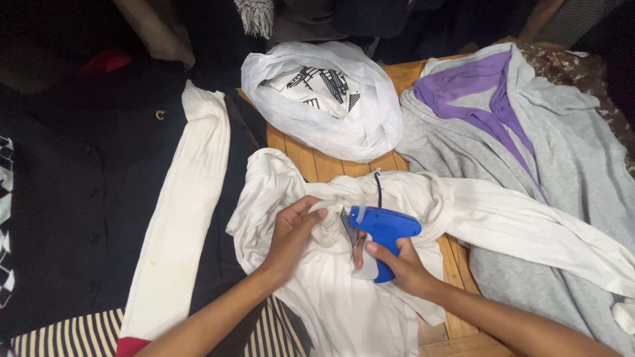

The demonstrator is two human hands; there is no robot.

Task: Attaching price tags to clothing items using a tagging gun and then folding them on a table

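A wooden slatted table [311, 162] fills the middle of the frame, heaped with clothes, with a dark background above. At the far left lies a black buttoned garment [86, 192], and at the lower left edge a black-and-cream striped cloth [73, 334]. Just right of the black garment, a cream ribbed sleeve [182, 211] runs from upper left down to the bottom edge. At centre, a white garment [344, 291] is bunched on the table. The left hand [291, 235], coming up from the bottom of the frame, pinches a fold of this white cloth between curled fingers and thumb. Just beside it, the right hand [397, 264] is closed around the grip of a blue tagging gun [380, 231], whose tip points left at the pinched fold. A small tag seems to sit at the tip, too blurred to be sure. At top centre rests an open white plastic bag [324, 99] holding black-and-white printed pieces. On the right lies a grey cardigan [562, 152] with a purple lining.
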